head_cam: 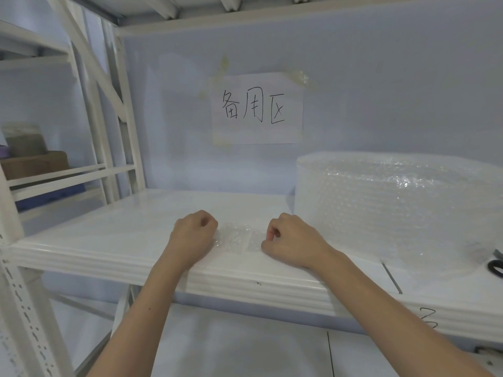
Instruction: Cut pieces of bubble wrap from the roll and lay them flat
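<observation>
Fists (pixel 194 233) (pixel 288 238) seemingly pinning bubble wrap (pixel 239 236)

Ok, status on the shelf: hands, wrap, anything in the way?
Left hand and right hand fisted, pressing small clear bubble wrap piece flat on white shelf. Big bubble wrap roll right. Black-handled scissors far right. Nothing blocking.

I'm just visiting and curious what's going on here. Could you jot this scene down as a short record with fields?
place: white metal shelf
material: large clear bubble wrap roll, at right
pieces: small clear bubble wrap pieces, flat between the hands
left hand: curled, at the pieces' left edge
right hand: curled, at their right edge
tool: black-handled scissors, far right, untouched
sign: handwritten white paper taped to the wall
</observation>
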`<state>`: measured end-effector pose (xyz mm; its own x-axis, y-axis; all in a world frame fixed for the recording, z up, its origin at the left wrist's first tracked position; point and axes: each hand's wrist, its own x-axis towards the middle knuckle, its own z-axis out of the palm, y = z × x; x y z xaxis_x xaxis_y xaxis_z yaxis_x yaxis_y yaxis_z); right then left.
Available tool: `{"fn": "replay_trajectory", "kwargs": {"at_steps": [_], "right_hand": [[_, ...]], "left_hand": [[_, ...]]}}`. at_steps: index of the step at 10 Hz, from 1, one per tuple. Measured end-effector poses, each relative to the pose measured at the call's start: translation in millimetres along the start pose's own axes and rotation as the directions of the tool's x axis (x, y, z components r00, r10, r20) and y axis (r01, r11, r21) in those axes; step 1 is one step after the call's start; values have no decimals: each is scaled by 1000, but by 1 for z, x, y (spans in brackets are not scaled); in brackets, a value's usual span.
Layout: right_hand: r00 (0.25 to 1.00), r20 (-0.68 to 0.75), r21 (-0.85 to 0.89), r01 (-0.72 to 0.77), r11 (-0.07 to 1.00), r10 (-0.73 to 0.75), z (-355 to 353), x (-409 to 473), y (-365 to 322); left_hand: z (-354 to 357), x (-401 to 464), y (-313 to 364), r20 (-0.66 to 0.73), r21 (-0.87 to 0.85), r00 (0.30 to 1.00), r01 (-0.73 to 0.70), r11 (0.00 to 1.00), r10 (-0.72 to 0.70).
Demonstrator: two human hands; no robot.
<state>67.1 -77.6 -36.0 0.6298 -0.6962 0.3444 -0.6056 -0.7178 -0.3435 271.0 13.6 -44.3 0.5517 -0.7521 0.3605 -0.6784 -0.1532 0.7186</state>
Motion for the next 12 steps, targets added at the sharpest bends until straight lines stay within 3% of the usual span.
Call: {"fn": "replay_trajectory", "kwargs": {"at_steps": [3, 8, 11, 12], "right_hand": [[1000, 5, 20, 22, 1000, -22, 4, 5, 0], [998, 4, 49, 65, 997, -66, 8, 5, 0], [998, 9, 54, 54, 997, -55, 5, 3, -1], [999, -27, 126, 24, 992, -21, 3, 3, -6]], "left_hand": [[1, 3, -5, -90, -82, 994, 51, 995, -58], [1, 3, -8, -9, -47, 1000, 24, 999, -25], [-1, 1, -5, -59, -96, 998, 22, 995, -28], [-3, 1, -4, -149, -179, 987, 29, 983, -56]]}}
